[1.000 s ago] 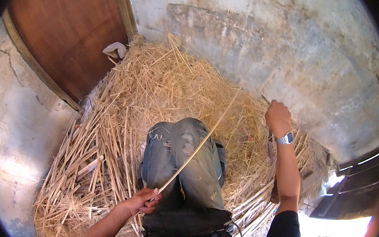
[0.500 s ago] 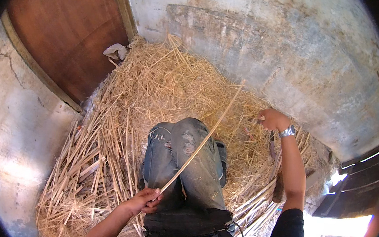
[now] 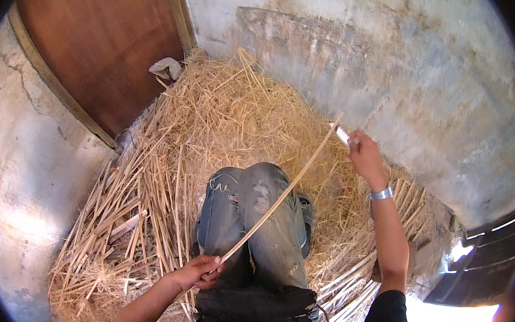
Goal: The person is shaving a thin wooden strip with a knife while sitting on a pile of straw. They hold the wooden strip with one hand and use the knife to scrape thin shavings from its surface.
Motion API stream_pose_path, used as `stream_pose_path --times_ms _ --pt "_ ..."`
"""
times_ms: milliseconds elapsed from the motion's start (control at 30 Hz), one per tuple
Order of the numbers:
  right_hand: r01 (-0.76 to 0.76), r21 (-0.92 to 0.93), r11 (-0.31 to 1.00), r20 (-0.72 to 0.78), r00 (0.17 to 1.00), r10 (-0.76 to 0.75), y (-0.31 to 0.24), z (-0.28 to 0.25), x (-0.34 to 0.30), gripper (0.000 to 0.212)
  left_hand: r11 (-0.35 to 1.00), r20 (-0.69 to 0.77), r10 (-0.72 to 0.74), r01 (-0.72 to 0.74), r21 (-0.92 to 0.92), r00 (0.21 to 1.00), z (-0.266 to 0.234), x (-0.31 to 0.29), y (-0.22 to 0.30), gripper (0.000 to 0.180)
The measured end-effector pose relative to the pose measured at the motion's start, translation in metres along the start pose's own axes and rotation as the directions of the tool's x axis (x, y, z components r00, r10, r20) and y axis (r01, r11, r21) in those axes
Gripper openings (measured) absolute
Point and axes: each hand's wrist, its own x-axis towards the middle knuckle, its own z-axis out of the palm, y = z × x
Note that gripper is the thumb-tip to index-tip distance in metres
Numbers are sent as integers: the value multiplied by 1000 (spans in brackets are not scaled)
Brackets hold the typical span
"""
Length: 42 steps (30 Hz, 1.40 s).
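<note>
one part-hidden blade point(image 3: 342, 136) in right hand point(image 3: 366, 154)

Worn on the person's head, the left one of a fisheye pair looked steeply down from close above the knees point(image 3: 260, 203), facing forward over the straw point(image 3: 237, 117) to the stained wall point(image 3: 398, 63) and taking in a brown door point(image 3: 97, 45) at its upper left.

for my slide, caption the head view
Left hand grips a thin strip, right hand a bright blade-like tool near the strip's tip.
</note>
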Motion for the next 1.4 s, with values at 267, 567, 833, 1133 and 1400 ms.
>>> stream_pose_path --times_ms 267,567,833,1133,1400 --pt "389 -329 861 -497 703 -508 -12 19 11 34 998 -40 39 -37 53 998 12 6 15 39" --pt "586 -152 796 -355 719 -597 6 100 -20 38 999 8 -12 11 36 1000 15 13 20 44" --pt "615 10 788 -125 783 -609 -18 119 -99 51 998 -75 28 -23 64 997 22 20 8 46" --pt "652 28 758 -81 757 -648 -31 131 -124 53 998 -10 66 -66 -15 998 33 19 8 44" --pt "604 177 777 125 770 -626 -51 136 -163 55 994 50 102 -99 -55 994 39 39 16 43"
